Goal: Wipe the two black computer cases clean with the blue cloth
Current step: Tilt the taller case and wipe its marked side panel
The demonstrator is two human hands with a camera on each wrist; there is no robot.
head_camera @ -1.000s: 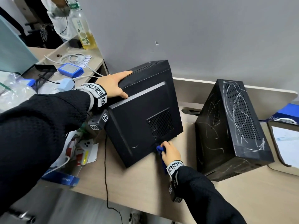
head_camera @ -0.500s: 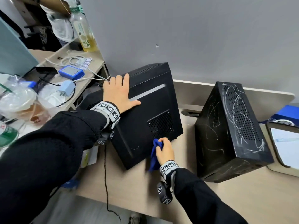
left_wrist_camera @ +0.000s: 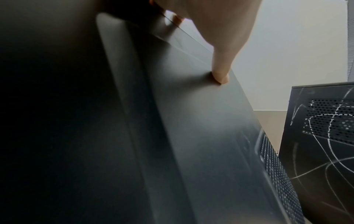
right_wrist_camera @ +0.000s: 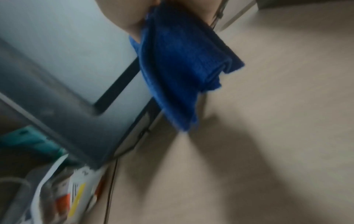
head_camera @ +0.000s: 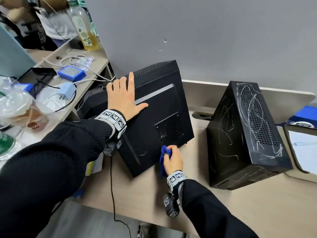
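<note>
Computer cases stand on the tabletop (head_camera: 223, 212): left case (head_camera: 159, 107) tilted under the flat, spread left hand (head_camera: 123, 98), right case (head_camera: 247, 134) scrawled white, well apart. Right hand (head_camera: 173, 160), its grip clamped on the blue cloth (head_camera: 163, 158), works at the left case's near lower edge. Leaning so, that case could slide or tip if the bracing palm slackens. No legible brand or writing shows.

Left hand (head_camera: 124, 98) lies flat at frame centre, fingers straight, thumb spread. Right hand (head_camera: 172, 159), lower centre, is curled tight, black sleeves on both arms.
</note>
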